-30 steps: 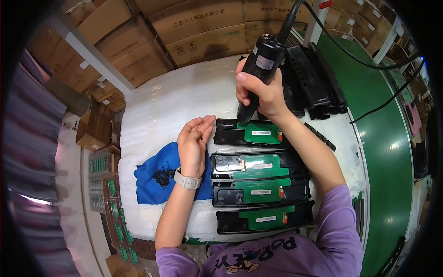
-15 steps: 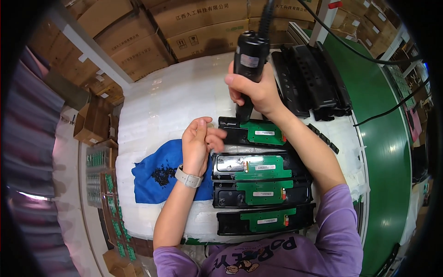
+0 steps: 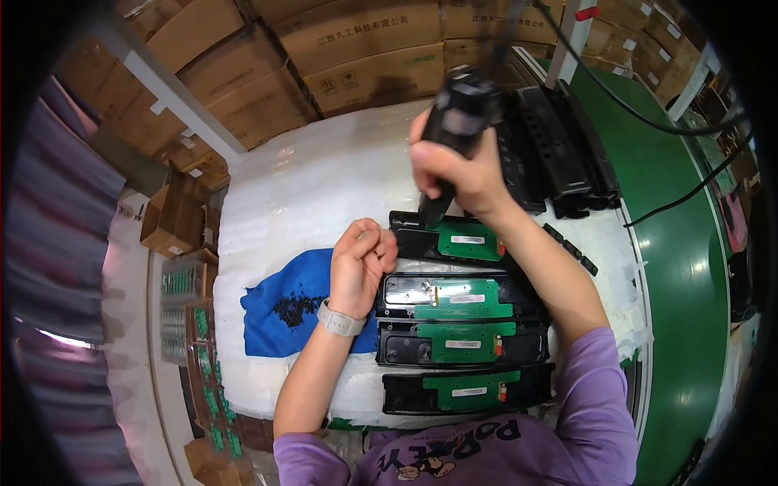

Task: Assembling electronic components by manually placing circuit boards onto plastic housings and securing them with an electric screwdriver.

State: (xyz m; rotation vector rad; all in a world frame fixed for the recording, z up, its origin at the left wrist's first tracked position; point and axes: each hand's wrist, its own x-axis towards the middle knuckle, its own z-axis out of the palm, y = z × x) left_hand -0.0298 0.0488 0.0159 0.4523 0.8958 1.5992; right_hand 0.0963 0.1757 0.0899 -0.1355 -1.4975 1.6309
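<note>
My right hand (image 3: 474, 178) is wrapped round a black electric screwdriver (image 3: 460, 121), blurred by motion. Its lower end points down at the left part of the farthest black plastic housing (image 3: 413, 245), which carries a green circuit board (image 3: 486, 251). My left hand (image 3: 361, 263) is beside that housing's left end, its fingers curled in; whatever they may hold is hidden. Just left of my left wrist, a heap of small black screws (image 3: 296, 306) lies on a blue cloth (image 3: 263, 332). Nearer me, three more black housings (image 3: 531, 344) with green boards lie in a row.
Long black plastic parts (image 3: 555, 146) are stacked at the far right, next to a green conveyor belt (image 3: 685, 283). A dark strip (image 3: 570, 247) lies right of the housings. Cardboard boxes (image 3: 373, 77) line the back. A black cable (image 3: 624, 113) hangs at upper right.
The screwdriver has tilted, its top leaning farther right, while its lower end stays over the farthest housing. My left hand's fingers have curled in more. The whole view has shifted slightly.
</note>
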